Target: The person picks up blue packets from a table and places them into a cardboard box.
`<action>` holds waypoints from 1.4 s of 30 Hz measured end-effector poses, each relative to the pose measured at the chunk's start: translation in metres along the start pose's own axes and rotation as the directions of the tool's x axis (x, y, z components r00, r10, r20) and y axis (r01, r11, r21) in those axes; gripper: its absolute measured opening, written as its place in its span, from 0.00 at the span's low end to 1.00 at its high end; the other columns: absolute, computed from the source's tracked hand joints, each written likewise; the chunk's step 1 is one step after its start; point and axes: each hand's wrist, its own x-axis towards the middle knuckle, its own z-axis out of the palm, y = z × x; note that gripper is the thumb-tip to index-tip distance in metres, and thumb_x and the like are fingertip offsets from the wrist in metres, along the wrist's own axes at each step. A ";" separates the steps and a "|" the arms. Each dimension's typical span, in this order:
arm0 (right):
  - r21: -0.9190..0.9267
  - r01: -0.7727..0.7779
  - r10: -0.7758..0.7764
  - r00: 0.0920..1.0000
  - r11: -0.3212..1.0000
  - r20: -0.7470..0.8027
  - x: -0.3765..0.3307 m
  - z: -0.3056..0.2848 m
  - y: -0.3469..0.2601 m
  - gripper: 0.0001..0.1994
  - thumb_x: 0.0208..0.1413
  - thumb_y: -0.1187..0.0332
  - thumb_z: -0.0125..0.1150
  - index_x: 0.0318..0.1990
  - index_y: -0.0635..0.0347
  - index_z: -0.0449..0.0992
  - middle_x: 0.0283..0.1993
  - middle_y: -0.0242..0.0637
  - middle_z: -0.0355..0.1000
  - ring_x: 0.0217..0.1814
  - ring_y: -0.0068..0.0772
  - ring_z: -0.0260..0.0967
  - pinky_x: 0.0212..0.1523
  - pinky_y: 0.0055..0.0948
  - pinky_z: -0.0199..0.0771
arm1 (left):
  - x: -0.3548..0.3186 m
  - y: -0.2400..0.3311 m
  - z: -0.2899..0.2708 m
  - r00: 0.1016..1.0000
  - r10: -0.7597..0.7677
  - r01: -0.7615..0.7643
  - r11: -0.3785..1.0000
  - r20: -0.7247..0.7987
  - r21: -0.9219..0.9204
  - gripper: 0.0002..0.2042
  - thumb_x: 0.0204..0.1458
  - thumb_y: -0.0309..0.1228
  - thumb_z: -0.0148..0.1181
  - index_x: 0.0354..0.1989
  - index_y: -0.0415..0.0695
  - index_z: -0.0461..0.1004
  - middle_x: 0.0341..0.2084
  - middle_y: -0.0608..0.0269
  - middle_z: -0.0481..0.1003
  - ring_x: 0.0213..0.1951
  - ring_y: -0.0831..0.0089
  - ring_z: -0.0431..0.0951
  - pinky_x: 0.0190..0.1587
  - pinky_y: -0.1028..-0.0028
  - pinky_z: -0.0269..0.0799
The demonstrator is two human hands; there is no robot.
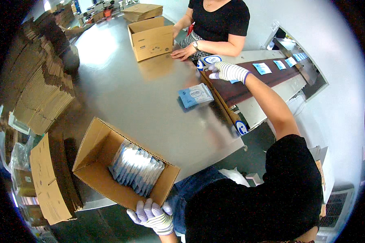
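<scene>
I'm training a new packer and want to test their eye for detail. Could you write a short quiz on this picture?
1. Multiple choice: which of the wearer's hands touches the near carton that holds a row of packets? A) left B) right C) neither
2. True or false: the loose blue-and-white packets by the conveyor's end lie inside a carton.
3. Fill in the blank: the wearer's right hand is over the brown ____.

Key:
1. A: the left hand is at the carton's lower edge.
2. False: they lie on the metal table.
3. Conveyor belt.
</scene>
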 end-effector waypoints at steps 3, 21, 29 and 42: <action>-0.009 -0.133 0.133 0.991 0.991 0.015 -0.001 -0.014 0.006 0.21 0.54 0.63 0.61 0.51 0.68 0.71 0.47 0.49 0.74 0.49 0.42 0.70 0.53 0.34 0.66 | 0.003 0.001 -0.001 1.000 0.008 -0.008 1.000 -0.001 -0.001 0.13 0.56 0.43 0.46 0.26 0.49 0.65 0.28 0.66 0.68 0.41 0.62 0.71 0.62 0.45 0.49; -0.116 0.102 -0.073 0.971 0.988 0.227 0.073 0.035 0.051 0.20 0.50 0.52 0.62 0.45 0.56 0.77 0.42 0.42 0.76 0.45 0.47 0.73 0.47 0.36 0.70 | 0.006 0.001 0.000 1.000 -0.009 0.009 1.000 0.003 0.005 0.10 0.55 0.40 0.46 0.27 0.49 0.62 0.29 0.66 0.68 0.43 0.61 0.70 0.62 0.44 0.50; -0.417 0.274 -0.056 0.884 0.867 0.464 0.099 0.029 0.025 0.21 0.46 0.53 0.64 0.41 0.61 0.78 0.39 0.49 0.76 0.40 0.48 0.74 0.40 0.39 0.72 | 0.006 0.001 0.001 1.000 -0.021 0.021 1.000 0.009 0.010 0.08 0.53 0.39 0.48 0.27 0.50 0.62 0.29 0.66 0.68 0.43 0.61 0.69 0.62 0.44 0.50; -0.107 0.472 -0.358 0.779 0.875 0.515 0.054 0.102 -0.037 0.21 0.43 0.56 0.64 0.41 0.63 0.75 0.32 0.45 0.76 0.33 0.39 0.74 0.35 0.36 0.73 | 0.004 0.000 0.003 0.999 -0.033 0.034 0.999 -0.014 0.015 0.10 0.52 0.41 0.47 0.26 0.50 0.62 0.29 0.67 0.67 0.43 0.63 0.70 0.62 0.44 0.51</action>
